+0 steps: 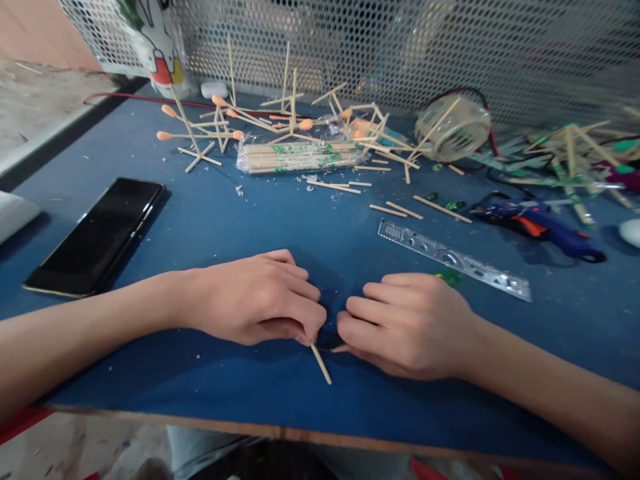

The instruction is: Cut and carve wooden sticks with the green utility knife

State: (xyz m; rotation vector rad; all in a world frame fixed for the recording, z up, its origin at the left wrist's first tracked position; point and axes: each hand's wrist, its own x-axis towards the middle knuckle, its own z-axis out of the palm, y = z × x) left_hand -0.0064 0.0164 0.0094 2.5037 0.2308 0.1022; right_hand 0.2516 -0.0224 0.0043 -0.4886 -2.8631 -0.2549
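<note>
Near the front edge of the blue table, my left hand is closed in a pinch on a thin wooden stick, whose free end points down toward the front edge. My right hand is closed just to the right, its fingers curled toward the stick. A thin dark piece shows between the two hands at the right fingertips; what it is, I cannot make out. A clear ruler lies beyond my right hand. Several loose sticks rest behind the ruler.
A black phone lies at left. Toward the mesh panel are a wrapped stick bundle, stick structures with orange tips and a clear plastic cup. A blue glue gun lies at right. The table's front edge is close.
</note>
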